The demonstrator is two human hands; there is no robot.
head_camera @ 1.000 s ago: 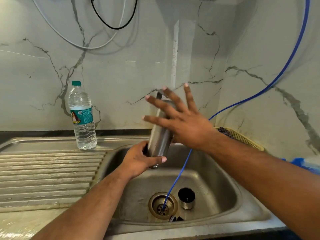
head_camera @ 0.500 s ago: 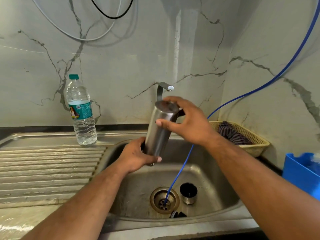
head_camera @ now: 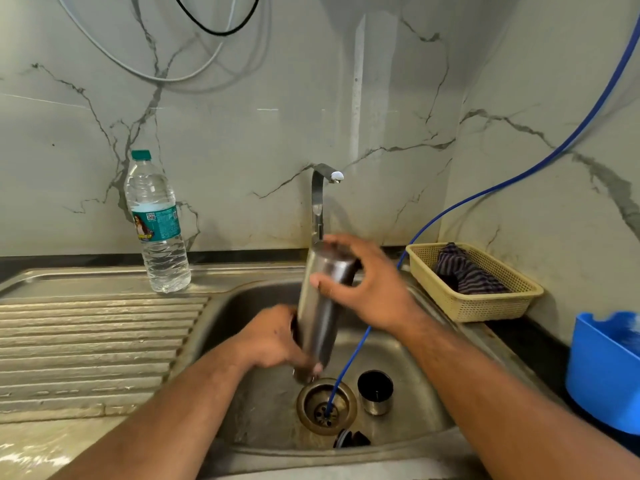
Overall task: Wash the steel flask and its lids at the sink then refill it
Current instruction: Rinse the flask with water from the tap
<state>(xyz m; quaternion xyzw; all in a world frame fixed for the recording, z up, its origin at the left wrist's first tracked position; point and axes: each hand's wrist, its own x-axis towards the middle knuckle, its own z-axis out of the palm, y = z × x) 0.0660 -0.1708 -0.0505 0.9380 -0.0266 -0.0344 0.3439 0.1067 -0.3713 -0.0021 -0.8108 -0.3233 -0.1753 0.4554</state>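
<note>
The steel flask point(head_camera: 320, 313) stands nearly upright over the steel sink point(head_camera: 415, 393), its upper end leaning slightly right. My left hand point(head_camera: 273, 341) grips its lower part. My right hand point(head_camera: 363, 282) curls round its upper end, thumb on the front. A steel cup lid point(head_camera: 375, 393) stands mouth up on the sink floor beside the drain point(head_camera: 326, 407). A dark inner lid point(head_camera: 351, 439) lies at the sink's near edge. The tap point(head_camera: 320, 199) rises just behind the flask; no water flow shows.
A clear plastic water bottle point(head_camera: 156, 226) stands on the ribbed drainboard point(head_camera: 86, 341) at left. A blue hose point(head_camera: 450, 209) runs from the upper right into the drain. A beige basket point(head_camera: 474, 299) with striped cloth and a blue tub point(head_camera: 602, 368) sit at right.
My right hand went from spread open against the flask to curled round its upper end. Both hands and the flask sank lower into the sink.
</note>
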